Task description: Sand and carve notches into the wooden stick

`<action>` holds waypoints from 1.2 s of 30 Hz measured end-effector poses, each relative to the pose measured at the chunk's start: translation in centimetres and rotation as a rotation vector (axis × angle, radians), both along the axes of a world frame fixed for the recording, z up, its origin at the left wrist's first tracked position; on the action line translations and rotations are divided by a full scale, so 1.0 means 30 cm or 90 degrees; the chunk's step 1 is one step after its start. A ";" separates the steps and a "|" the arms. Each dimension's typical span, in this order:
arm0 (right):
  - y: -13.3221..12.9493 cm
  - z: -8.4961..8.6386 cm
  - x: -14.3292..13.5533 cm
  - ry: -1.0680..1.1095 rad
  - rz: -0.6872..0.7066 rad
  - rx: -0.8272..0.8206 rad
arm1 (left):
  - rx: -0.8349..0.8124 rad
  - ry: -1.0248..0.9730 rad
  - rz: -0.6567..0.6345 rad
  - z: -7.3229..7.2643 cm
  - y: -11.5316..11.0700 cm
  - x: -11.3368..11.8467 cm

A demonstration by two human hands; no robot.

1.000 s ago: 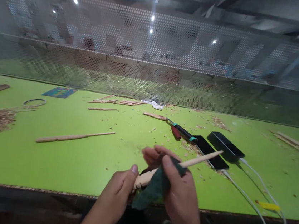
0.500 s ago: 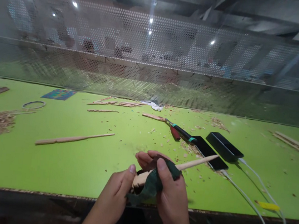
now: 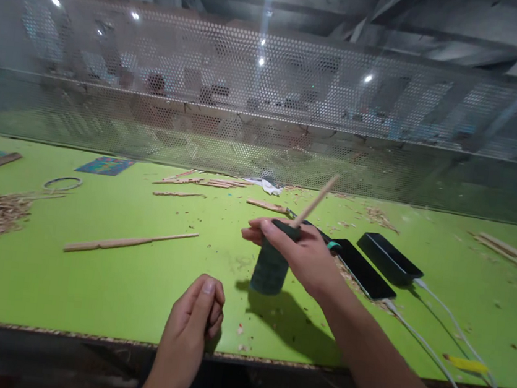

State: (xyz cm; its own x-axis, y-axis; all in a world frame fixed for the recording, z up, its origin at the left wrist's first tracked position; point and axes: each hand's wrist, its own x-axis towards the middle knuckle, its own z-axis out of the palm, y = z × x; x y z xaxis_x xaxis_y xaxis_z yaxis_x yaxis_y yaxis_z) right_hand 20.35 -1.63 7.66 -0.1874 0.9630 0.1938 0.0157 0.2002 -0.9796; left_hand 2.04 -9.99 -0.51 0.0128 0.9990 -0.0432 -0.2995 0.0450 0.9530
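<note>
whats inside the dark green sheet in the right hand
A wooden stick: its slim end juts from the top of the dark green sheet. The sheet and right hand hide the rest.

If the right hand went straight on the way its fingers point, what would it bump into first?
The right hand would probably come to the thin end of the long wooden stick first. It seems raised, though, so it might pass above.

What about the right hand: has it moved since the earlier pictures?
Yes: the right hand has moved forward, away from the near edge of the green table.
</note>
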 end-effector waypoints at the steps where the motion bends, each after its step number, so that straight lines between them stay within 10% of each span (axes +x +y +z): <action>1: 0.044 -0.011 0.003 -0.044 0.014 -0.004 | 0.016 0.013 0.004 0.006 0.002 -0.004; 11: 0.156 -0.133 -0.005 -0.040 0.043 0.034 | 0.389 0.462 -0.020 0.317 0.255 -0.050; 20: 0.144 -0.146 -0.027 0.009 0.032 -0.012 | 0.485 0.659 -0.481 0.575 0.545 0.057; 26: 0.105 -0.113 -0.035 0.064 0.051 -0.054 | 0.493 0.619 -0.522 0.643 0.611 0.065; 36: 0.047 -0.161 -0.065 0.099 0.184 -0.157 | 0.523 0.593 -0.331 0.679 0.605 -0.005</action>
